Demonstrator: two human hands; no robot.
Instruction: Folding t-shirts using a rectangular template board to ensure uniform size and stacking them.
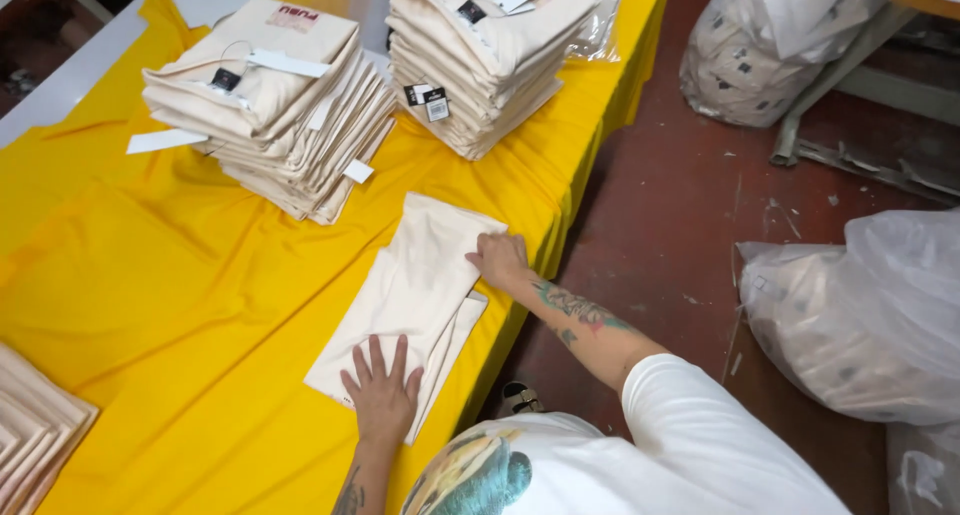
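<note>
A cream folded garment [415, 295] lies near the front edge of the tabletop [150, 275], which is covered in yellow cloth, and both of the person's hands are on it. The left hand [382, 390] rests flat on the garment's near corner, fingers [375, 360] spread wide and straight, palm down, gripping nothing. The right hand [498, 258] sits at the garment's right edge, about halfway along, its fingers curled loosely over the fabric; whether they pinch a layer or only press on it I cannot tell.

Beyond the garment, farther from the person, stand two stacks of the same cream pieces with hang tags: the left stack [270, 105] just past the garment's far end, and the right stack [480, 55] behind it, close to the tabletop's edge. A third pile of cream cloth [35, 430] shows far to the garment's left, at the corner of the view. To the garment's right, off the tabletop, clear plastic bags [860, 315] of packed goods sit on the red floor [670, 205].

Judging by the hands, the step in hand is flattening and squaring the fold: one hand pins the near end while the other tends the side edge. The fold looks nearly finished, though the layers at the near right corner do not quite line up. A next move would call for even pressure along the length and care that the lower layers do not slide on the smooth cloth.
</note>
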